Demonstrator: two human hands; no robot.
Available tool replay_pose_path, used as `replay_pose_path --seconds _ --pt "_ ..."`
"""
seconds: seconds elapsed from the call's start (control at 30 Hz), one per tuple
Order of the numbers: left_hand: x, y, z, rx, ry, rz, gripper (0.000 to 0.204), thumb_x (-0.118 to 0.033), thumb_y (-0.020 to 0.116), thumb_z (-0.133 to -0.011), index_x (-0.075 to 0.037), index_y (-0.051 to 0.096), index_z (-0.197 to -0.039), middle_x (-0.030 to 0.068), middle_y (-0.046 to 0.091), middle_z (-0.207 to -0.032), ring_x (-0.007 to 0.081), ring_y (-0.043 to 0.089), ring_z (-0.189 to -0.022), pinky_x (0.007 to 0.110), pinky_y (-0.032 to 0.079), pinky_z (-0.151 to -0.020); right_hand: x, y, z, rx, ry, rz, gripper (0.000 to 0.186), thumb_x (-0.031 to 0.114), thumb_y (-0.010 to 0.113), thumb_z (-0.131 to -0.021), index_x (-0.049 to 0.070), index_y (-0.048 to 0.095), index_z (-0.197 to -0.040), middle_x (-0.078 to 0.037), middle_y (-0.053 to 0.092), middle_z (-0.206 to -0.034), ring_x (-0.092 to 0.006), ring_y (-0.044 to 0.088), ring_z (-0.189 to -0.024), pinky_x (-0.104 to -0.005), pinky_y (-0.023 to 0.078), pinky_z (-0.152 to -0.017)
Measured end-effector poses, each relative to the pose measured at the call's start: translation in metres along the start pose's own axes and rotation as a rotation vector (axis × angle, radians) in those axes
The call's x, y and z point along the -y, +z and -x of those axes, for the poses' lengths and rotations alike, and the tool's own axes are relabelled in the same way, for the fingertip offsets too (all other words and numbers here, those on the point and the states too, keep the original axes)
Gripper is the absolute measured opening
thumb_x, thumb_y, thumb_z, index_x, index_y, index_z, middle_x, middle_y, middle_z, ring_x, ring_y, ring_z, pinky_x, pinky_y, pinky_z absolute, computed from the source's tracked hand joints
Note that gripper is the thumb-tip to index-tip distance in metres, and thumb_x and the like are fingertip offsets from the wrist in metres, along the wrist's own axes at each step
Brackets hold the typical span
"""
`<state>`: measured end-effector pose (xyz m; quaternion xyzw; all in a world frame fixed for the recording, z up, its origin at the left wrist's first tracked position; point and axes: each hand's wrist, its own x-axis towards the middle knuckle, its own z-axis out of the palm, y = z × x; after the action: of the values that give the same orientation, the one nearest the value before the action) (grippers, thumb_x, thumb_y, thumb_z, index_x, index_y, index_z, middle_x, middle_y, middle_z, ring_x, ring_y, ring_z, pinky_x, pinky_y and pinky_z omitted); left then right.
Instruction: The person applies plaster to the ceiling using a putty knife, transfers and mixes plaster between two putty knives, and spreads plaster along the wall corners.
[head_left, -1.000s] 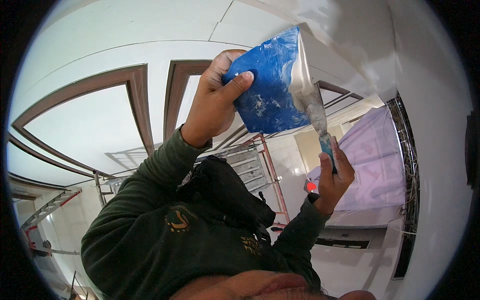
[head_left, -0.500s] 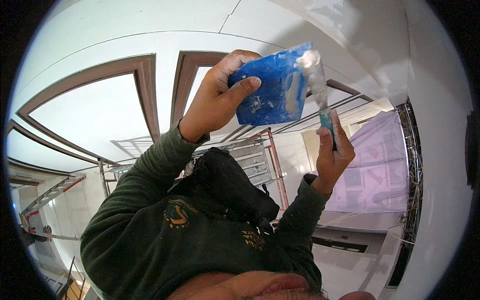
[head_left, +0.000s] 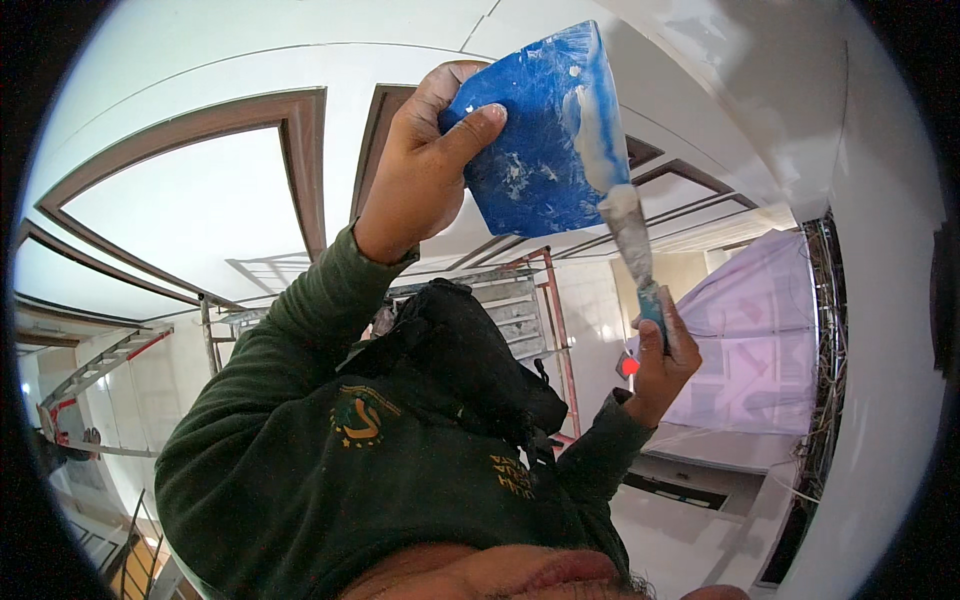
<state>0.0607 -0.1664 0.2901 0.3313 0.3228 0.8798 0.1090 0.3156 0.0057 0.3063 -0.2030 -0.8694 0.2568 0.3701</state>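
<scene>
My left hand [head_left: 425, 165] grips a flat blue putty board [head_left: 530, 150] by its left edge, thumb across its face. White smears mark the board, and a strip of pale putty [head_left: 597, 145] runs down its right side. In my right hand [head_left: 662, 360] is a putty knife [head_left: 632, 240] with a teal handle. Its whitened blade carries a lump of putty at the tip and meets the board's lower right edge. The fingers that wrap behind the board are mostly hidden.
Brown-framed panels [head_left: 290, 150] line the white surface behind my hands. A red-and-grey scaffold [head_left: 555, 330] stands beyond my arms. Pinkish sheeting [head_left: 740, 340] hangs at the right beside bundled cables [head_left: 825, 330]. Another ladder-like frame [head_left: 95, 385] is at far left.
The putty knife has dropped from the board's upper right corner to its lower right edge. My left hand has raised the board slightly and turned it.
</scene>
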Motion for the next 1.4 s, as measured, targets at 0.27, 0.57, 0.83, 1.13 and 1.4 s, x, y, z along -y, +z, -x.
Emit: replay_pose_path --seconds 0.27,0.57,0.83,1.13,1.4 --pt "0.000 -0.006 -0.006 -0.031 0.024 -0.125 0.026 -0.018 0.052 -0.091 -0.002 0.048 -0.110 0.0079 0.057 -0.089 0.0142 0.058 -0.081 0.030 0.050 -0.075 0.005 0.026 -0.013 0.071 -0.044 0.031 0.034 0.007 0.061 -0.079 -0.005 0.060 -0.111 -0.016 0.065 -0.088 -0.0163 0.061 -0.080 -0.0271 0.046 -0.074" --pt "-0.001 -0.013 -0.007 -0.024 0.039 -0.317 0.022 -0.017 0.052 -0.091 -0.002 0.050 -0.107 0.0072 0.058 -0.085 0.0138 0.058 -0.075 0.028 0.051 -0.069 0.010 0.054 -0.033 0.122 -0.092 -0.040 0.034 0.006 0.058 -0.080 -0.004 0.059 -0.113 -0.019 0.066 -0.091 -0.0176 0.062 -0.082 -0.0274 0.046 -0.073" --pt "-0.006 -0.003 0.002 0.024 -0.011 -0.465 0.025 -0.017 0.052 -0.090 0.001 0.049 -0.107 0.0102 0.061 -0.081 0.0150 0.060 -0.068 0.027 0.051 -0.062 0.009 0.066 -0.045 0.096 -0.167 -0.082 0.036 0.005 0.057 -0.080 -0.004 0.057 -0.116 -0.013 0.066 -0.084 -0.0135 0.060 -0.073 -0.0256 0.046 -0.065" --pt "0.004 -0.013 0.001 0.099 -0.295 -0.101 0.032 -0.015 0.055 -0.087 0.003 0.048 -0.112 0.0109 0.061 -0.088 0.0156 0.062 -0.077 0.028 0.053 -0.069 0.005 0.050 -0.037 -0.148 -0.017 -0.214 0.042 0.014 0.060 -0.084 -0.004 0.052 -0.121 -0.007 0.063 -0.076 -0.0081 0.049 -0.058 -0.0217 0.041 -0.050" --pt "-0.001 -0.011 -0.003 0.058 -0.530 0.296 0.032 -0.008 0.058 -0.085 0.000 0.049 -0.114 0.0091 0.061 -0.098 0.0152 0.063 -0.086 0.028 0.054 -0.075 -0.016 0.037 -0.025 -0.254 -0.397 0.104 0.024 0.000 0.065 -0.075 0.003 0.061 -0.098 -0.015 0.061 -0.096 -0.0253 0.060 -0.083 -0.0323 0.049 -0.071"
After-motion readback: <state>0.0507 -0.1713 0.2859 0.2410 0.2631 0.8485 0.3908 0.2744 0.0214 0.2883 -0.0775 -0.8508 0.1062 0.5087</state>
